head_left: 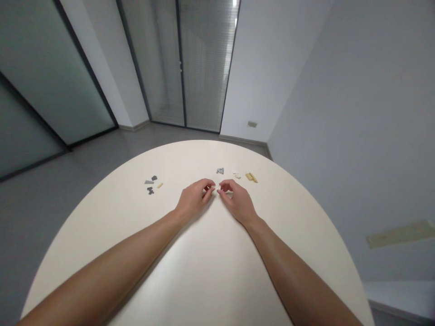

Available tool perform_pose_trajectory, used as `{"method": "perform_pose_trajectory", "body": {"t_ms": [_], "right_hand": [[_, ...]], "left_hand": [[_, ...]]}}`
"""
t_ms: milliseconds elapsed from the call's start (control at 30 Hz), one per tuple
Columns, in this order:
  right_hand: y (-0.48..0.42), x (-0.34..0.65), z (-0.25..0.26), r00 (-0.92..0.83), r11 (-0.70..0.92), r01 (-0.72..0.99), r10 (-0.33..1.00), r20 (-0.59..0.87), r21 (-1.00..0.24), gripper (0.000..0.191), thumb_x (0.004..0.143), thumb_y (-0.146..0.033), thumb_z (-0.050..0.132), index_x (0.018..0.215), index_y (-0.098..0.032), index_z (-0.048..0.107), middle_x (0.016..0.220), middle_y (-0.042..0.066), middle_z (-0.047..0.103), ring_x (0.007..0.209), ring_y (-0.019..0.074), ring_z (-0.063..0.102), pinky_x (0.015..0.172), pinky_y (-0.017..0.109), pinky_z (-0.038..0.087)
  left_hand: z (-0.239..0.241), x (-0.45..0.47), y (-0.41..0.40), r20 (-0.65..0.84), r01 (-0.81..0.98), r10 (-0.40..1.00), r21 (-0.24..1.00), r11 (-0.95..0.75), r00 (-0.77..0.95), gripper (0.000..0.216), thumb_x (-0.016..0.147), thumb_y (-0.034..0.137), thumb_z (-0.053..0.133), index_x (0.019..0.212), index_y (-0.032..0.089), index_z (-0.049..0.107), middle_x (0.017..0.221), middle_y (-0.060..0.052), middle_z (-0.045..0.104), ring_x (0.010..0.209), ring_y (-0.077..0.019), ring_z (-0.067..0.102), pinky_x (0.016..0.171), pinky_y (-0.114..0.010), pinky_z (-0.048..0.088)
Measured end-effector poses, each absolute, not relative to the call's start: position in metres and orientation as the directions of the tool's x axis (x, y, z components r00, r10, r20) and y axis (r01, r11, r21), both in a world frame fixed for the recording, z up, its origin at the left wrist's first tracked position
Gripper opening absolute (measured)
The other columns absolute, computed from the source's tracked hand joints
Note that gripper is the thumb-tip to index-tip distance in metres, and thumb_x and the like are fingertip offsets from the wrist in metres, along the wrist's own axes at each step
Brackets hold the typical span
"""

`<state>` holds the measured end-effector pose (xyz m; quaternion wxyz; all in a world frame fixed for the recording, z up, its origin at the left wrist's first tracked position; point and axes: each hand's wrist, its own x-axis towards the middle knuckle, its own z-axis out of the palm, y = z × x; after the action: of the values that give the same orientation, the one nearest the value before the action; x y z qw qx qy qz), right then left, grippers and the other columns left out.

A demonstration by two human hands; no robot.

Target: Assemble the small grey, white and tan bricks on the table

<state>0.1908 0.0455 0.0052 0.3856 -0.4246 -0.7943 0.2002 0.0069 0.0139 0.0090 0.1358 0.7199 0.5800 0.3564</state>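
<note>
Pinching white plastic piece (215, 187) | left hand (194, 199) grip: clenched | right hand (238, 203) grip: clenched

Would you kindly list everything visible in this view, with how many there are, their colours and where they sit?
Table: one, cream, round, filling the lower view.
Grey bricks: about four, three in the left group, one far centre.
Tan bricks: at least two, in the left and right groups.
White bricks: a few, right of centre.
Glass panels: several, grey-tinted, beyond the table.
Floor: grey, around the table.
Wall: pale grey, right.
Pale brick: one, pinched between both hands.
Left hand: one, bare, mid-table.
Right hand: one, bare, mid-table.
</note>
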Motion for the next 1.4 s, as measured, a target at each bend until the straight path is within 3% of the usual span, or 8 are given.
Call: {"method": "perform_pose_trajectory", "body": {"t_ms": [233,1400], "right_hand": [[0.0438,0.191,0.0071,-0.364,0.569,0.516,0.822,0.437,-0.64,0.006,0.09,-0.022,0.06,0.095,-0.023,0.063,0.093,0.002,0.07,0.086,0.018,0.065,0.081,0.032,0.048],[0.0459,0.1908,0.0059,-0.342,0.601,0.488,0.799,0.495,-0.633,0.013,0.095,-0.026,0.054,0.099,-0.023,0.065,0.097,0.004,0.072,0.09,0.0196,0.065,0.086,0.035,0.05]], "left_hand": [[0.005,0.006,0.0157,0.358,0.734,0.932,0.617,-0.285,0.061,0.022,0.095,0.028,0.051,0.111,0.025,0.066,0.106,-0.001,0.074,0.083,-0.0161,0.068,0.077,-0.03,0.052],[0.0126,0.0093,0.0124,0.339,0.755,0.939,0.598,-0.269,0.066,0.024,0.096,0.033,0.048,0.102,0.025,0.07,0.099,-0.002,0.075,0.083,-0.0184,0.068,0.074,-0.031,0.049]]}}
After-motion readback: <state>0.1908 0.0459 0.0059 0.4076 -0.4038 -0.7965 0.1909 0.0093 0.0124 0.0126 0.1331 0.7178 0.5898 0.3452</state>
